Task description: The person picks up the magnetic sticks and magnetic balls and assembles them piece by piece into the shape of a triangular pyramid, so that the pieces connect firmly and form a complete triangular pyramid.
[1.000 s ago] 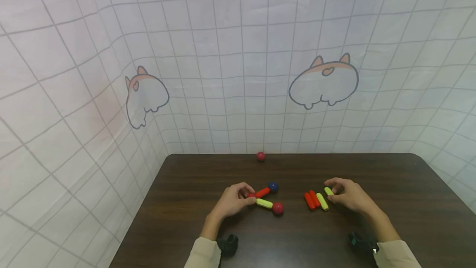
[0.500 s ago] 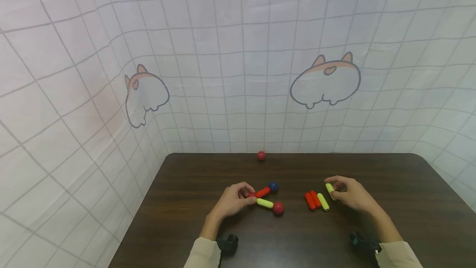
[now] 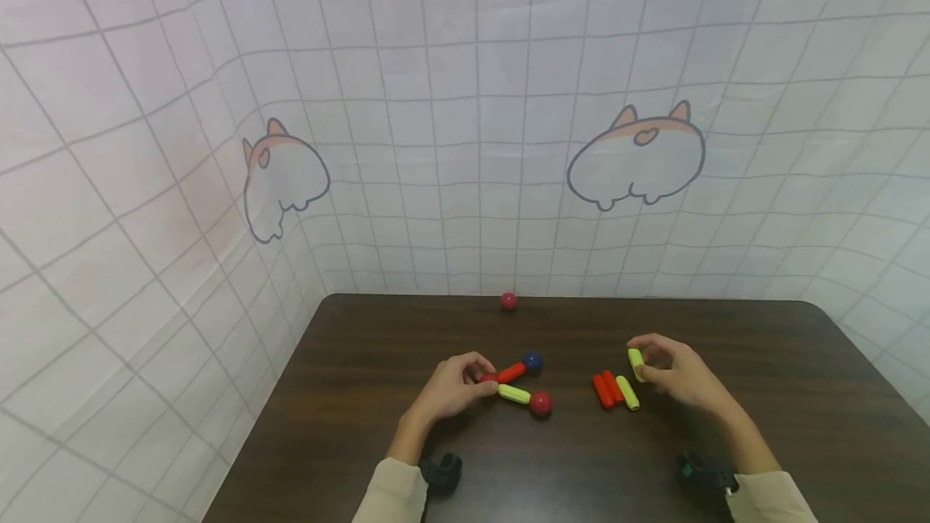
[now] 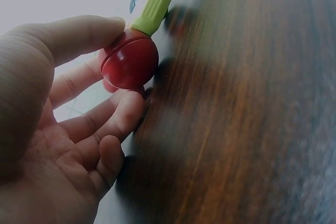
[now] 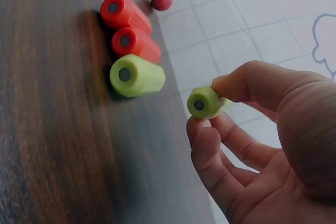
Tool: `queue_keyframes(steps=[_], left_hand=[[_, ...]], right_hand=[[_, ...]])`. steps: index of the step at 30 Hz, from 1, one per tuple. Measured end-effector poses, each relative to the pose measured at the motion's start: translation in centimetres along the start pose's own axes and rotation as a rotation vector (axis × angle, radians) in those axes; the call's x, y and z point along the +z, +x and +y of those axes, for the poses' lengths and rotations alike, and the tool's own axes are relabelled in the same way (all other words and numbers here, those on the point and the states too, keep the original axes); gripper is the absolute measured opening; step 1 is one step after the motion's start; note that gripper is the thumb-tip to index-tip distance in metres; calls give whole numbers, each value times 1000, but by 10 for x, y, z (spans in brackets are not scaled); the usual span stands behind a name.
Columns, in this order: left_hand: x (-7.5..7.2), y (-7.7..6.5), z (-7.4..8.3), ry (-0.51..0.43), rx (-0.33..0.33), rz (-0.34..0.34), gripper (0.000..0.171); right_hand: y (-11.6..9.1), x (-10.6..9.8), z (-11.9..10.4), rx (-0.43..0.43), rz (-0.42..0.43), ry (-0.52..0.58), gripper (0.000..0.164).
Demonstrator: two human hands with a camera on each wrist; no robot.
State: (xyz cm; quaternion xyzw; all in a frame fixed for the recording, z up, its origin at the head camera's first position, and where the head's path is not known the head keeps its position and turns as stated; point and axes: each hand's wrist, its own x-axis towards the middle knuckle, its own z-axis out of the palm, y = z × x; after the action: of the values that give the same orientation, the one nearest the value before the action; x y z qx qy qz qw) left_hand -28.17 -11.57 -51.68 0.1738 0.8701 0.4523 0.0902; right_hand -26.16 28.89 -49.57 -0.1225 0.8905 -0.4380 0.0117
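My left hand (image 3: pixel 452 386) pinches a red ball (image 4: pixel 131 62) between thumb and fingers. From that ball a yellow-green magnetic rod (image 3: pixel 514 394) runs to a second red ball (image 3: pixel 540 403), and a red rod (image 3: pixel 512 372) runs to a blue ball (image 3: pixel 532 361). My right hand (image 3: pixel 679 374) holds a loose yellow-green rod (image 5: pixel 203 103) by its sides, above the table, its dark round end showing in the right wrist view. Left of that hand two red rods (image 3: pixel 603 391) and another yellow-green rod (image 3: pixel 627 393) lie side by side.
A lone red ball (image 3: pixel 508 302) rests at the far edge of the dark wooden table (image 3: pixel 581 466). Behind and to the left hangs a white grid-patterned cloth (image 3: pixel 450 144) with cartoon animals.
My right hand has lifted its yellow-green rod from beside the other rods and shifted it slightly away from me and leftward. The left hand stays on the red ball.
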Motion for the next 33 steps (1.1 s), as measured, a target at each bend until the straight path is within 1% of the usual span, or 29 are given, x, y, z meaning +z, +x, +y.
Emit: queue_keyframes(steps=[8,18,24,33], left_hand=[[0,2,-1,11,-5,4,22],[0,2,-3,6,2,0,23],[-1,2,-4,15,2,-2,23],[1,2,-2,16,-6,-3,21]], right_hand=[[1,2,-10,-34,38,29,41],[0,10,-25,-54,28,102,39],[2,20,-32,-75,35,153,39],[6,44,-45,-86,55,208,39]])
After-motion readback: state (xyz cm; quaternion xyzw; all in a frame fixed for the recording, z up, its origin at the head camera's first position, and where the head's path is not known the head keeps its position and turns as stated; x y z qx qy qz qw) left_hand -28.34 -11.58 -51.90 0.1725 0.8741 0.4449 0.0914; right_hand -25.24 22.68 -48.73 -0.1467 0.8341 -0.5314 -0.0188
